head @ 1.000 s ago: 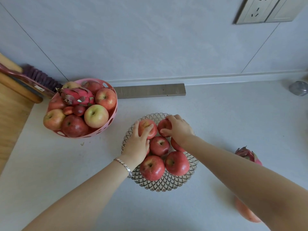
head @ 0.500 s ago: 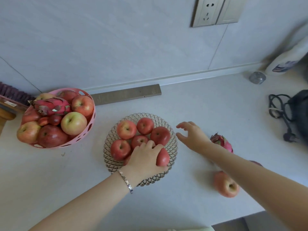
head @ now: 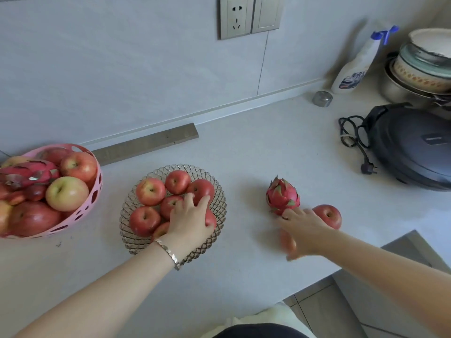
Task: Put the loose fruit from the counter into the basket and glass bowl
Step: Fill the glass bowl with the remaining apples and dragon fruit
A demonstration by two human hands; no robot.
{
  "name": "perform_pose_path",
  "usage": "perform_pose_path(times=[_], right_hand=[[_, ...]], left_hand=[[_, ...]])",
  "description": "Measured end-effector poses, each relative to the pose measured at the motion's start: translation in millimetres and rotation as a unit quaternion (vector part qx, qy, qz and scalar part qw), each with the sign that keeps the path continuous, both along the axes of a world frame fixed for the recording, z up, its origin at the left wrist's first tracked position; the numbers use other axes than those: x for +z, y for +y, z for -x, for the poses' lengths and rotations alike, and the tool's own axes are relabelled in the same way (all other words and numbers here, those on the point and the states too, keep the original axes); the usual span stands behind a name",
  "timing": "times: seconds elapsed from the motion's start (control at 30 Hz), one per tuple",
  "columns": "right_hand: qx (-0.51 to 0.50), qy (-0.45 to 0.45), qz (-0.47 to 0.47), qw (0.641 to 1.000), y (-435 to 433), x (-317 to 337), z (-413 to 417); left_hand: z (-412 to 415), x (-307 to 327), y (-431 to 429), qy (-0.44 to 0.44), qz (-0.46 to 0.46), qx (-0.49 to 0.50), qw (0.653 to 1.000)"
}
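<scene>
Your right hand (head: 302, 230) has swung right from the glass bowl (head: 220, 198) to the loose fruit at centre right, fingers stretched flat and touching the dragon fruit (head: 281, 195), blurred apple (head: 288, 241) under its palm, second apple (head: 328, 215) just beyond, your left hand (head: 190, 223) spread loosely over the bowl's apples (head: 150, 191).

Bowl (head: 220, 198) sits between basket (head: 95, 191) and dragon fruit (head: 281, 197).

Nothing here is sharp enough for me to read outright. At the upper right of the frame, the white spray bottle (head: 351, 76) has a label (head: 352, 80) with a dark panel and a few pale characters across it, too blurred to make out. At the right edge, the lid of the black cooker (head: 415, 152) has a small pale brand mark (head: 433, 137), too tiny to read.
</scene>
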State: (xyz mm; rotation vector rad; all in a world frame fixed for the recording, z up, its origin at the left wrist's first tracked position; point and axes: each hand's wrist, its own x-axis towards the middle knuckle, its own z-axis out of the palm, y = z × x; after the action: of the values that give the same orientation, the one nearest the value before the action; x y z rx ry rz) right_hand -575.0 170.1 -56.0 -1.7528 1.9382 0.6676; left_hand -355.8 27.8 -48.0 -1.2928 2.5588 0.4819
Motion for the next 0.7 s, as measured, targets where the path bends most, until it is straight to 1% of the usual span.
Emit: perform_pose_path(times=[0.03,0.1,0.13,0.17,0.2,0.23,0.27,0.3,0.33,0.37,0.4,0.43,0.47,0.5,0.53,0.57,0.63,0.67,0.7], right_hand=[[0.023,0.028,-0.024,0.999,4.6,-6.4,-0.5],[0.043,0.048,-0.024,0.998,11.1,-16.5,-2.1],[0.038,0.04,-0.01,0.998,13.4,-19.5,-2.9],[0.01,0.016,0.012,1.0,14.6,-21.4,-3.8],[-0.048,-0.027,0.039,0.998,15.8,-19.9,-4.7],[-0.126,-0.085,0.076,0.985,14.7,-14.2,-7.1],[-0.203,-0.152,0.119,0.96,12.0,-6.3,-10.2],[-0.258,-0.207,0.161,0.93,7.5,3.2,-13.1],[-0.287,-0.245,0.195,0.905,1.9,14.2,-17.1],[-0.296,-0.272,0.22,0.889,-4.4,25.2,-23.1],[-0.29,-0.288,0.247,0.879,-10.7,35.0,-30.8],[-0.269,-0.292,0.273,0.876,-16.1,43.7,-39.5],[-0.236,-0.287,0.298,0.879,-20.6,50.2,-48.2],[-0.196,-0.277,0.312,0.887,-23.9,55.0,-55.4],[-0.159,-0.269,0.309,0.898,-25.7,58.4,-59.6],[-0.128,-0.267,0.286,0.911,-26.3,61.0,-59.4],[-0.097,-0.274,0.195,0.937,-25.6,63.3,-45.6],[-0.105,-0.263,0.167,0.944,-23.9,60.3,-33.6],[-0.128,-0.229,0.152,0.953,-22.4,52.0,-18.8]], left_hand=[[2.1,3.5,1.6,0.041,0.021,-0.003,0.999],[4.7,12.1,5.2,0.13,0.031,-0.017,0.991],[5.1,16.4,7.9,0.162,0.015,-0.026,0.986],[5.1,19.7,10.9,0.185,-0.008,-0.035,0.982],[5.5,21.4,15.1,0.198,-0.038,-0.044,0.978],[6.0,23.2,19.8,0.206,-0.075,-0.048,0.974],[7.5,24.5,25.1,0.212,-0.126,-0.041,0.968],[10.3,25.6,30.9,0.221,-0.195,-0.015,0.955],[15.0,27.2,36.0,0.233,-0.28,0.031,0.931],[20.5,29.6,39.8,0.254,-0.362,0.088,0.893],[26.6,31.8,42.3,0.278,-0.428,0.14,0.848],[33.0,33.9,43.9,0.303,-0.472,0.181,0.808],[38.4,35.9,44.8,0.325,-0.488,0.204,0.784],[41.9,37.5,44.9,0.34,-0.479,0.213,0.781],[43.4,39.0,44.6,0.347,-0.458,0.217,0.789],[42.8,39.9,44.2,0.351,-0.44,0.223,0.796],[36.1,37.1,41.3,0.344,-0.44,0.247,0.792],[31.7,36.1,39.9,0.338,-0.449,0.262,0.785],[27.0,35.8,37.7,0.331,-0.453,0.274,0.781]])
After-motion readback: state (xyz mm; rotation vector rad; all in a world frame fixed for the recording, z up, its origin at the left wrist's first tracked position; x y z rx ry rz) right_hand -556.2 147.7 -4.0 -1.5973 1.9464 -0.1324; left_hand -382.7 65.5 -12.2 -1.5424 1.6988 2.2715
